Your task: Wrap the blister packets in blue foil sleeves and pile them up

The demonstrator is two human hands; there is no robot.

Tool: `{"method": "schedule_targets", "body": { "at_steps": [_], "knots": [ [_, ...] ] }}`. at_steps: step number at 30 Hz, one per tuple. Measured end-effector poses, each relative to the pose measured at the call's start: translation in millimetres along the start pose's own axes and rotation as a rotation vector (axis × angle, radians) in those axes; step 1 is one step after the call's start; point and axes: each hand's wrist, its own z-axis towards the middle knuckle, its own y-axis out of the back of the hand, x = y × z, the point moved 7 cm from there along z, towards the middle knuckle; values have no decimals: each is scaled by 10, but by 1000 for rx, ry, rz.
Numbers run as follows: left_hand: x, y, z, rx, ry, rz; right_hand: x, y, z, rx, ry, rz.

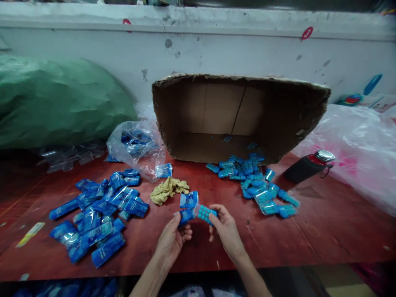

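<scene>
The person stands at a red table (pixel 309 243), both hands raised just above it near the front edge. The left hand (pixel 173 241) pinches a blue packet (pixel 187 206) between thumb and fingertips, top end up, so its mouth faces the other hand. The right hand (pixel 224 231) grips a blister strip (pixel 206 213) by one end, its free end touching the packet, as if lined up with the opening.

Loose strips (pixel 256 181) spill from a box (pixel 238 117) lying on its side, open face toward the person, within easy reach of the right hand. A pile of packets (pixel 99 214) lies to the left, well apart from the strips. A yellow cloth (pixel 168 189) sits between them. A bottle (pixel 309 165) lies at the right, a plastic bag (pixel 137 144) beside the box.
</scene>
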Motion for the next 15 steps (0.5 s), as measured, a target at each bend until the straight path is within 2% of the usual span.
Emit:
{"method": "schedule_targets", "body": {
  "at_steps": [8,15],
  "knots": [
    [-108,11,-1,31,-71,70,32,-31,-107,75,-18,-140],
    [-178,-19,-10,91,-86,136,52,-20,-97,49,25,-181]
  ]
}}
